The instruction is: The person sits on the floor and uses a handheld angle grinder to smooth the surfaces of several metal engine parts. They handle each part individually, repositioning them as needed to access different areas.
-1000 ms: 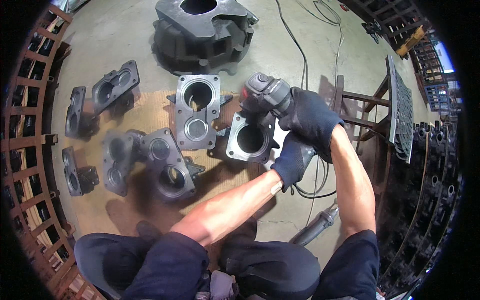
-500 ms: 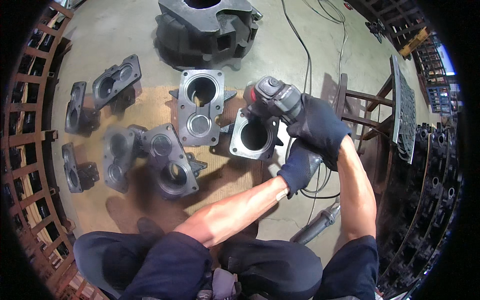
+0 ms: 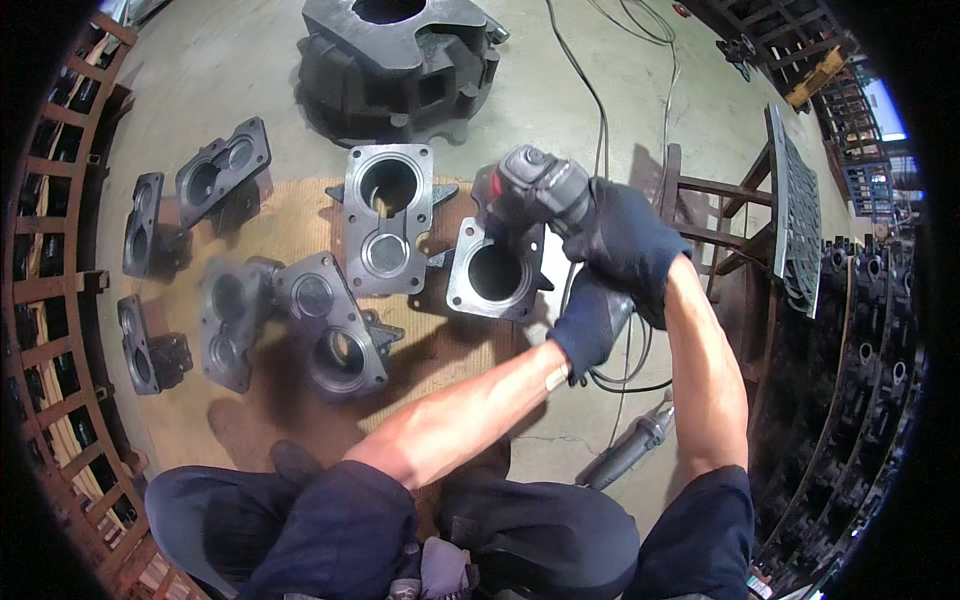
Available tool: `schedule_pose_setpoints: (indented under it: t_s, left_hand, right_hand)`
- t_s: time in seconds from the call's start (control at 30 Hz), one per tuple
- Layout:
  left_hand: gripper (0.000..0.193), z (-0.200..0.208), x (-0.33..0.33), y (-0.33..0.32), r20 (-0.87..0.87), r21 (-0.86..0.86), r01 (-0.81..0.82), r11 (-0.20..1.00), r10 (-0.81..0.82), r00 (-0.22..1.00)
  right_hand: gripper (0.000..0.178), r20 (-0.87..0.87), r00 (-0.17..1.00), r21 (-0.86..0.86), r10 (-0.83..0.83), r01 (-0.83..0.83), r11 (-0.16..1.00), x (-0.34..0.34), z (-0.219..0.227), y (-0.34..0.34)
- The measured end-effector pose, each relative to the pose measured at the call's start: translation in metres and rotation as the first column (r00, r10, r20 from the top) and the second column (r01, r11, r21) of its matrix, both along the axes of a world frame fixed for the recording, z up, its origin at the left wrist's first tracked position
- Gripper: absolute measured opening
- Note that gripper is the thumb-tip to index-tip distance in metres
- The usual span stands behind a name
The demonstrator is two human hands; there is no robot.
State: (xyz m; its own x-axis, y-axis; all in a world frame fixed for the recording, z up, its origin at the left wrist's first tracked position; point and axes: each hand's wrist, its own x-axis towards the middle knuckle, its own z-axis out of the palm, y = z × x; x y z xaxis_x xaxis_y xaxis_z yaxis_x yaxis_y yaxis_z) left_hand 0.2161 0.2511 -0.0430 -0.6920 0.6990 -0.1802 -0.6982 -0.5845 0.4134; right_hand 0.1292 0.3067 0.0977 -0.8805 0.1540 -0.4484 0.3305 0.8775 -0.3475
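Observation:
A dark angle grinder (image 3: 556, 188) with a red patch at its head is held over a grey metal casting (image 3: 497, 272), hiding that casting's far end. My right hand (image 3: 632, 238), in a dark glove, wraps round the grinder's body. Just below it, my left hand (image 3: 592, 325), gloved too, is closed at the rear of the tool; its fingers are largely hidden. Immediately left of the grinder lies a flat-faced casting (image 3: 388, 220) with two round openings. Another such casting (image 3: 333, 325) sits nearer to me, tilted. Whether the grinder touches metal cannot be made out.
Several more castings (image 3: 223, 170) lie on a cardboard sheet (image 3: 300, 215) at left. A large dark housing (image 3: 395, 85) stands at the far side. Cables (image 3: 603, 120) run across the floor behind the grinder. A second power tool (image 3: 630, 448) lies near my knee; a dark stand (image 3: 725, 190) is at right.
The whole view has shifted slightly. The grinder and both hands have moved a little away from me over the casting. My grip looks the same.

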Motion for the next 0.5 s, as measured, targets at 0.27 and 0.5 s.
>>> schedule_pose_setpoints:
  t_s: [0.27, 0.5]
  left_hand:
    - [0.026, 0.037, 0.019, 0.010, -0.281, -0.363, 0.053, 0.930, -0.163, 0.946]
    - [0.043, 0.023, 0.116, -0.014, 0.477, 0.086, 0.147, 0.985, -0.170, 0.863]
  right_hand:
    - [0.052, 0.062, 0.992, 0.046, -0.112, 0.109, 0.993, 0.029, -0.003, 0.033]
    - [0.045, -0.057, 0.982, -0.260, -0.179, 0.159, 0.953, 0.122, -0.015, 0.000]
